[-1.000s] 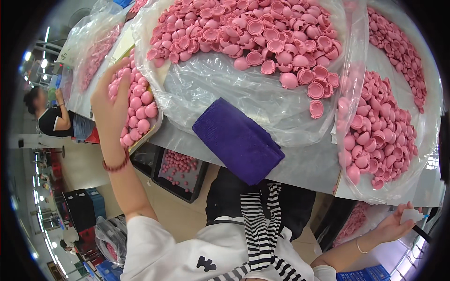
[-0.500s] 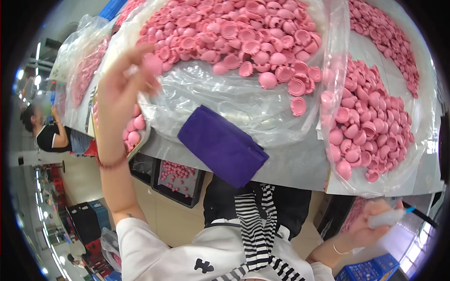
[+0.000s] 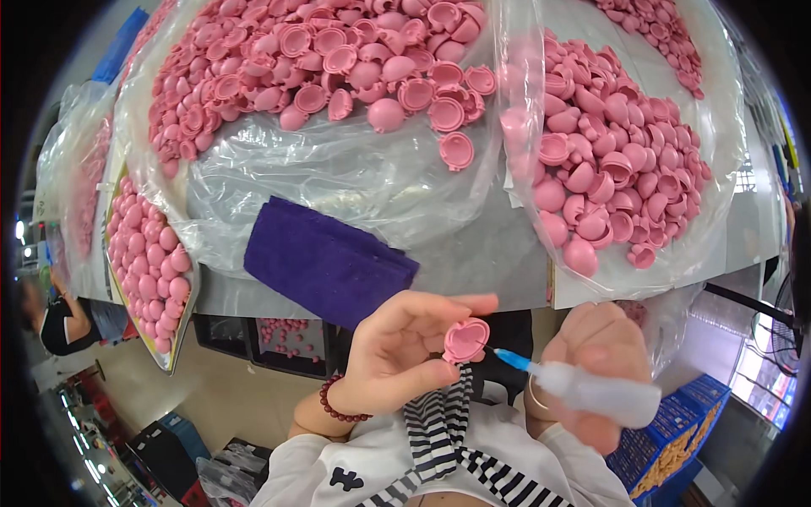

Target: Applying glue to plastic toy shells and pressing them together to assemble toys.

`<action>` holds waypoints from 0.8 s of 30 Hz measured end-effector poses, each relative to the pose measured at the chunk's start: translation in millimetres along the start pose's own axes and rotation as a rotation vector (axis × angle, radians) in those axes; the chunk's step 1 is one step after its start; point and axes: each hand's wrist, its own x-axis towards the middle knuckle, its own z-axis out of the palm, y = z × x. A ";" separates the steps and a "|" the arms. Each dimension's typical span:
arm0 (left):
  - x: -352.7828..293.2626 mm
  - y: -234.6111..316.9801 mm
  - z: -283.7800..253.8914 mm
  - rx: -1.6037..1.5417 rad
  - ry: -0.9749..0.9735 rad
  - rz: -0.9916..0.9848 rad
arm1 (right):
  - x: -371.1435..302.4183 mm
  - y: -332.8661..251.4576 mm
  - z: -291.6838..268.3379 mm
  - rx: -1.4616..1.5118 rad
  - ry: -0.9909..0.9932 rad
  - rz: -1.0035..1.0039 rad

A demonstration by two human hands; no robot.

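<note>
My left hand pinches a small pink plastic half-shell between thumb and fingers, its hollow side facing up. In my right hand is a translucent white squeeze bottle, tilted, with a blue nozzle. The thin dark tip of that nozzle is at the rim of the half-shell; whether it touches I cannot tell. Both hands are in front of my body, near the table's front edge. Beyond my left hand lies a folded purple cloth.
A large heap of pink half-shells lies on clear plastic across the table. Another heap is on the right. A tray of closed pink balls stands at left. Black bins sit below, a blue crate lower right. Someone sits far left.
My left hand has come from the heap at upper left down to my front with a pink half-shell. My right hand has brought the bottle leftward to it. The view has shifted.
</note>
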 end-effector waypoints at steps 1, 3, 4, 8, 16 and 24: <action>-0.2 -0.5 0.3 0.011 0.025 0.027 | -0.3 -0.7 0.7 -0.006 -0.001 0.006; -1.4 -3.9 -3.5 0.023 0.033 0.034 | -1.1 -1.6 2.3 -0.107 -0.094 -0.021; -2.3 -5.0 -5.1 0.042 0.040 0.046 | -2.1 -2.2 5.4 -0.111 -0.094 -0.016; -1.6 -8.2 -6.9 0.035 0.038 0.073 | -4.2 -1.7 14.6 -0.167 0.064 -0.012; -2.1 -6.6 -4.1 0.041 0.047 0.063 | -2.5 -2.3 8.6 -0.196 -0.168 -0.070; -1.7 -6.5 -5.6 0.043 0.027 0.070 | -1.6 0.7 17.2 -0.221 0.045 -0.024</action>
